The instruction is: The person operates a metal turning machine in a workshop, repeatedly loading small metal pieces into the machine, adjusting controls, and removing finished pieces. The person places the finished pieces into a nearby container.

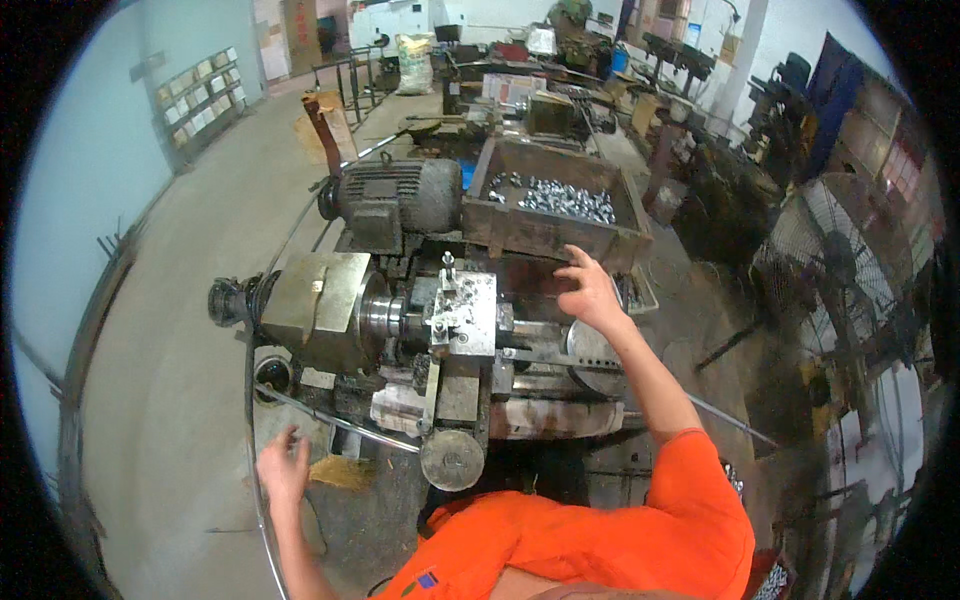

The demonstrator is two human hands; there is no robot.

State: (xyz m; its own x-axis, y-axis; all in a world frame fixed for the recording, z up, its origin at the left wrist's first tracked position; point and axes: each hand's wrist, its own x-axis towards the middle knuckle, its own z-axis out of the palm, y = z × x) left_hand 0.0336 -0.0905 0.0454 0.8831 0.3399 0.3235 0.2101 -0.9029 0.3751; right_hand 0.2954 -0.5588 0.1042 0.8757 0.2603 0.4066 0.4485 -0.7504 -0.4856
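Observation:
My left hand is raised beside the metal bar handle at the machine's near left. Its fingers are apart, and nothing shows in them. My right hand reaches forward, just in front of the near wall of a brown bin, fingers spread and holding nothing visible. Small shiny metal parts lie scattered inside that bin. Between my hands stands a small lathe: a boxy headstock, a round steel chuck and a tool post block with upright bolts.
A greasy electric motor sits behind the headstock. A round handwheel juts toward me at the lathe's front. At the right stands a large caged fan. Further machines and a white sack are at the back.

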